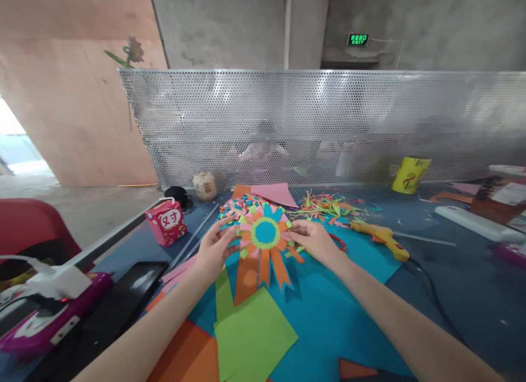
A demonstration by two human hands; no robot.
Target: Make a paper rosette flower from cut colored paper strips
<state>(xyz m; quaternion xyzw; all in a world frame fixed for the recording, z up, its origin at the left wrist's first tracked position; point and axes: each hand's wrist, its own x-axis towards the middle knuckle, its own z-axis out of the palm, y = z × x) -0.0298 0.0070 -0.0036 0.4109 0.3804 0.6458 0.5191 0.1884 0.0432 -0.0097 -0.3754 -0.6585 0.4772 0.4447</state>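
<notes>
A paper rosette (264,233) with a blue round centre, a scalloped green ring and pink, orange and blue petals is held up above the table. Orange ribbon tails hang from its lower edge, one tipped with blue. My left hand (216,244) pinches its left side between thumb and fingers. On the opposite side, my right hand (314,240) grips the petals the same way. Beneath lie sheets of blue (324,321), green (255,332) and orange paper (189,352). Just behind my right hand, red scissor handles (337,241) show in part.
A yellow glue gun (382,238) lies at right, its cord trailing forward. Paper scraps (329,205) are heaped behind the rosette. A pink box (165,222), black tray (123,300) and purple power strip (53,316) stand left. A perforated metal screen (287,124) bounds the table's back.
</notes>
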